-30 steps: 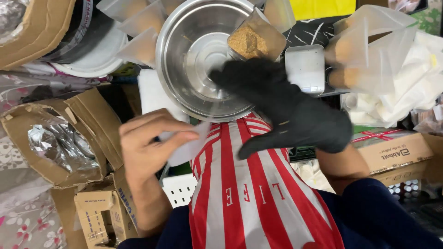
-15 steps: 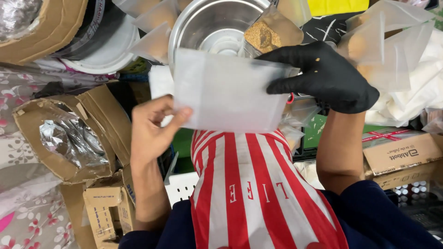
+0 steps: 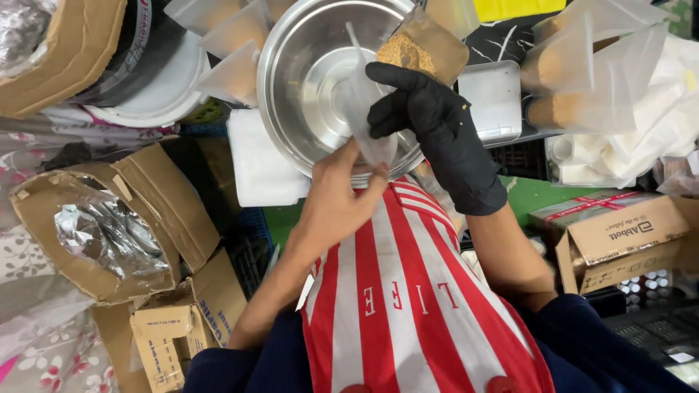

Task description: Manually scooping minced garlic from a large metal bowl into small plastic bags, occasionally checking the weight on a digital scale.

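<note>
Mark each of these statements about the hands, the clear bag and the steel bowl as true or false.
1. The right hand wears a black glove. True.
2. Both hands hold a clear plastic bag over the steel bowl. True.
3. The left hand is gloved too. False: it is bare.
4. The steel bowl is heaped with brown powder. False: its inside shows almost bare metal.
5. An open cardboard box with foil lining lies on the left side of the view. True.
</note>
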